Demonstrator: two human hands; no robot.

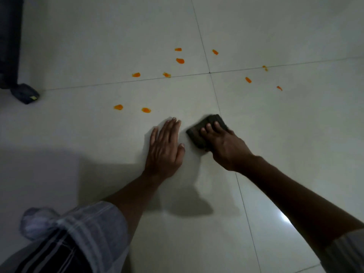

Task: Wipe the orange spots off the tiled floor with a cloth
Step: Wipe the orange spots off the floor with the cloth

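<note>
While left hand (165,146) lies flat on glossy tile (98,46), right hand (222,143) grips folded dark cloth (199,133).

We see a dim, grainy picture. A white glare shines on the tiled floor (284,219) near our right arm. A big soft shadow lies on the floor left of our left hand (164,148). The floor lines bend at the edges.
</note>
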